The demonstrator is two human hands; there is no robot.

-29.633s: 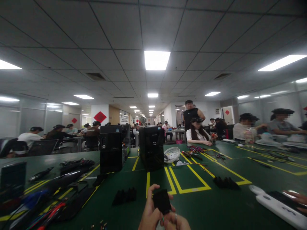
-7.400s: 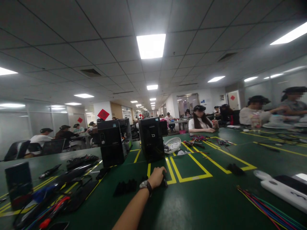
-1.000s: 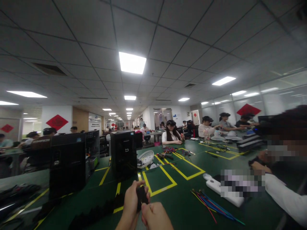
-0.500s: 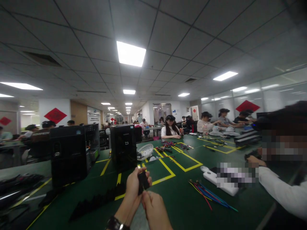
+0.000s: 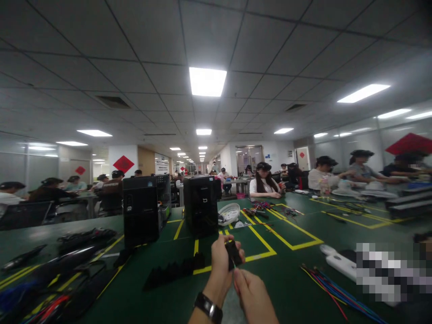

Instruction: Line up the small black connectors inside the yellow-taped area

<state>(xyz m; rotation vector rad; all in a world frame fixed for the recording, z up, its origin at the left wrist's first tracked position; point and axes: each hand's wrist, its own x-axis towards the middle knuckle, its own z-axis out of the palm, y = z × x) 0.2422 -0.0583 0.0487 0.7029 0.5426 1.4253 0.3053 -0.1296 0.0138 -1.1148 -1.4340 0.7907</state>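
Near the bottom centre, my left hand (image 5: 221, 258), with a dark watch on its wrist, is wrapped round a small black block (image 5: 233, 253). Just below the block my right hand (image 5: 250, 288) has its fingers pinched on a thin, light-coloured piece (image 5: 235, 265) that reaches the block's lower end. Too little of this piece shows to name it. Both hands are over the green table (image 5: 175, 297). A row of black jagged pieces (image 5: 173, 272) lies to the left of my left hand.
Two black computer cases (image 5: 140, 211) stand behind the hands, to the left. A white basket (image 5: 229, 214) is beside them. Coloured cables (image 5: 337, 288) and a white device (image 5: 340, 266) lie at right; dark cables (image 5: 86, 240) at left. People sit across the table.
The view has turned left, so the table, the cases and the hands appear further right. The black block is still in my left hand, and my right fingers remain pinched below it.
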